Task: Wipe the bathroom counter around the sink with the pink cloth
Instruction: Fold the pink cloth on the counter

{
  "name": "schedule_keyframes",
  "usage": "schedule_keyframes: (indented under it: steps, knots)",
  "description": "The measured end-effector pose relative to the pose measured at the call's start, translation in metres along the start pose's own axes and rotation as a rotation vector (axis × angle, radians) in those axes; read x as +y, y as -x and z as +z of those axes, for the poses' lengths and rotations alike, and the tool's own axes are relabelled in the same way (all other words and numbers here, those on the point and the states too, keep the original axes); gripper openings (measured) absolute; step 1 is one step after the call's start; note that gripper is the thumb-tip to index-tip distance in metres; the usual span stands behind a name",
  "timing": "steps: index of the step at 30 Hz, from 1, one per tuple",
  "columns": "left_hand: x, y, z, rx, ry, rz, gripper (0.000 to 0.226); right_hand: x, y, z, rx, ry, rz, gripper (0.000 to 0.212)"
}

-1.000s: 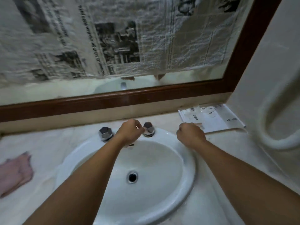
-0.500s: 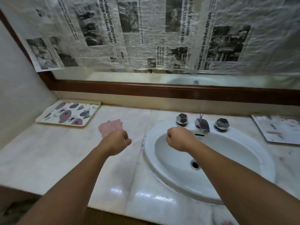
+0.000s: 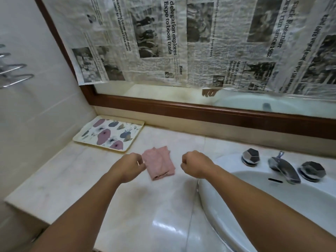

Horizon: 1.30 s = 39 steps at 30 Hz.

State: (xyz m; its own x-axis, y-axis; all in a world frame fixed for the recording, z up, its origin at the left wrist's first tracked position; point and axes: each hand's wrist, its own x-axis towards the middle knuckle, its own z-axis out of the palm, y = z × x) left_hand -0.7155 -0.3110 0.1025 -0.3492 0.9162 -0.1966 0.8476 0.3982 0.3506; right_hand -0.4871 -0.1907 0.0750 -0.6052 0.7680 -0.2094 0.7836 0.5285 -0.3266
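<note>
A folded pink cloth (image 3: 160,163) lies flat on the pale marble counter (image 3: 72,179), left of the white oval sink (image 3: 254,206). My left hand (image 3: 130,165) is a loose fist just left of the cloth, at its edge; contact is unclear. My right hand (image 3: 195,163) is a closed fist a short way right of the cloth, above the counter, holding nothing. Both forearms reach in from the bottom of the view.
A floral tray (image 3: 109,133) sits in the back left corner against the wall. A chrome tap (image 3: 283,168) with two faceted knobs (image 3: 251,156) stands behind the sink. Newspaper covers the wood-framed mirror (image 3: 200,113). A metal rack (image 3: 12,73) hangs on the left wall.
The view has swung left from the sink to the counter's left side. Both fists have moved from over the basin to either side of the pink cloth.
</note>
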Motion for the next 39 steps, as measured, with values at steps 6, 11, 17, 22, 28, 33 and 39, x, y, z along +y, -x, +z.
schedule_keyframes:
  steps: [6,11,17,22,28,33,39]
  knots:
    - [-0.035,-0.032,-0.014,0.002,-0.035,-0.058,0.026,-0.026,-0.049,0.014,-0.036,-0.042,-0.04,0.02]
    - [-0.055,-0.044,-0.01,-0.032,-0.117,-0.067,0.03,-0.046,-0.066,0.037,-0.062,-0.101,-0.074,0.02]
    - [-0.088,-0.06,0.003,-0.107,-0.165,-0.065,0.033,-0.063,-0.086,0.062,-0.017,-0.121,-0.005,0.02]
    - [-0.118,-0.082,0.006,-0.126,-0.155,-0.02,0.035,-0.08,-0.102,0.083,0.065,-0.036,0.311,0.04]
    - [-0.152,-0.123,0.0,-0.177,-0.082,0.097,0.031,-0.102,-0.123,0.097,0.077,-0.166,0.688,0.048]
    - [-0.169,-0.151,-0.007,-0.236,0.045,0.153,0.023,-0.116,-0.137,0.096,0.085,-0.246,0.785,0.037]
    - [-0.169,-0.167,-0.012,-0.264,0.404,0.113,0.025,-0.134,-0.139,0.085,0.227,-0.524,0.604,0.026]
